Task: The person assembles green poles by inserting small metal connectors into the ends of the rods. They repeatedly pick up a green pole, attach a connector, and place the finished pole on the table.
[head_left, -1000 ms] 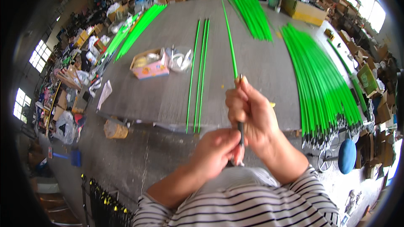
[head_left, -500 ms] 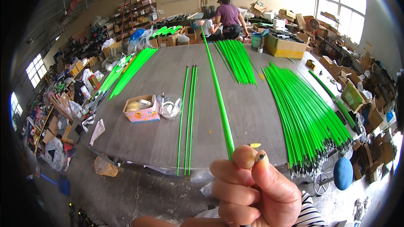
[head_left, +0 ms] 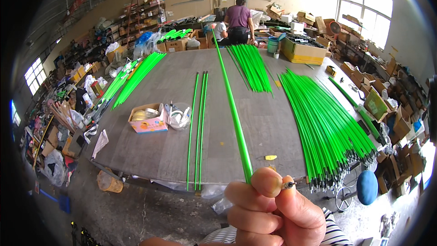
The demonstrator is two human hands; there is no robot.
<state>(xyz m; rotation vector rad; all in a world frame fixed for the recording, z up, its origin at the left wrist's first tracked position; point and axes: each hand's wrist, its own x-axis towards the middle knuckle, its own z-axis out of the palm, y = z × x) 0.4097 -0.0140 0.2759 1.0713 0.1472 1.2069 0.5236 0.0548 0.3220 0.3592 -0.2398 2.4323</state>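
My right hand is closed in front of me. From its fist a long, slim green rod runs away over the table toward the far side; my fingers hide its near end. Between thumb and forefinger a small metal fitting with a dark tip sticks out. Whether it belongs to the rod I cannot tell. Only a strip of skin on my left side shows at the lower edge; no fingers of my left hand can be made out. Below the rod lies a small yellow piece on the table.
Three thin green rods lie left of the held one on the brown table. Large bundles of green rods spread at right, with more behind. A pink box and clear tub stand left. Two people are beyond.
My view has shifted slightly, moving the scene a little left. The fitting in my right hand now shows more from the side. The standing person at the back has straightened up.
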